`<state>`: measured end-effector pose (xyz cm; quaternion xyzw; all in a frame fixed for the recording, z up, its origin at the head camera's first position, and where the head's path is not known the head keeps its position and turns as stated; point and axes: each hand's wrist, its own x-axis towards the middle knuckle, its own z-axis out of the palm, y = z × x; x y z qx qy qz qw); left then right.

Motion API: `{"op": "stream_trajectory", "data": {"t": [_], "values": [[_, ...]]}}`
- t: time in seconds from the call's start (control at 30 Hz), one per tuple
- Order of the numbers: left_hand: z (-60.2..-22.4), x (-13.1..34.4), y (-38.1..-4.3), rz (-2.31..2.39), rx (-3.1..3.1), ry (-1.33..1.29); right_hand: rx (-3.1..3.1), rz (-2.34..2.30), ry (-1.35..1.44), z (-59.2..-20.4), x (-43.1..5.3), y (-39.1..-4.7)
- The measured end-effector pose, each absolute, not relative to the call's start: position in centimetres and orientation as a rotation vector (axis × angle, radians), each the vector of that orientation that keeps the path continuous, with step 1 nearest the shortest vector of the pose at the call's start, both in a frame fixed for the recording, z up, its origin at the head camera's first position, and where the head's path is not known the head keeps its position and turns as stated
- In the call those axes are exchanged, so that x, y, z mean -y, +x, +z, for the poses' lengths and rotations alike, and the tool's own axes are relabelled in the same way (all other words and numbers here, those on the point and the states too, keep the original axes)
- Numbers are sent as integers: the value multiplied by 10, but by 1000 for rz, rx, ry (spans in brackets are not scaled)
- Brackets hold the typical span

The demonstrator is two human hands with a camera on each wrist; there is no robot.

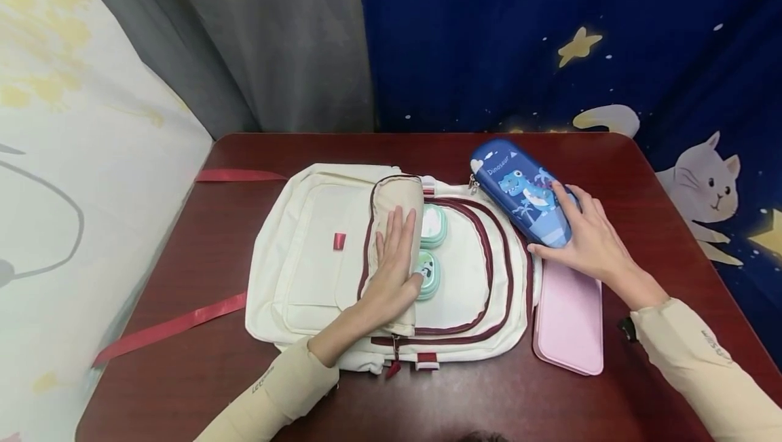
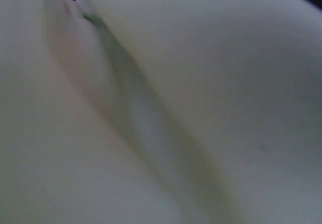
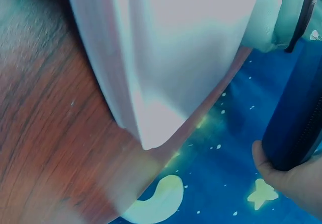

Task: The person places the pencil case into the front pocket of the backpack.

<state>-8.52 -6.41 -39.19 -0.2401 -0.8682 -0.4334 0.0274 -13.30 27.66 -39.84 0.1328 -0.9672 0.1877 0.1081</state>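
Note:
A cream backpack [image 1: 305,238] with dark red zip trim lies on the table, one compartment unzipped and its front panel [image 1: 391,194] folded back. My left hand [image 1: 391,286] rests on that panel with its fingers straight. Beside it in the opening sit two small mint-green cases, one [image 1: 434,226] partly under the panel's edge, the other [image 1: 430,273] with a panda picture. My right hand [image 1: 586,238] grips the near end of a blue dinosaur pencil case [image 1: 516,187], which overlaps the backpack's right edge. Blurred cream fabric [image 2: 211,93] fills the left wrist view.
A pink flat case [image 1: 568,320] lies right of the backpack, just below the right hand. Red straps [image 1: 208,314] trail from the backpack to the left. Behind the dark red table [image 1: 464,401] hang a grey curtain [image 1: 293,41] and a blue starry curtain [image 1: 489,41].

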Motion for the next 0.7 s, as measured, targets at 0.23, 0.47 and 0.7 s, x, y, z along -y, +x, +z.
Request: {"op": "stream_trajectory", "data": {"t": [0.23, 0.47, 0.7], "values": [[-393, 63, -86, -1331, 2673, -735, 2816, 556, 522, -399, -269, -125], [-393, 63, -85, -1351, 2676, -725, 2809, 546, 652, -405, -259, -113], [-393, 63, -86, -1347, 2671, -710, 2775, 526, 743, -407, -252, -106]]}}
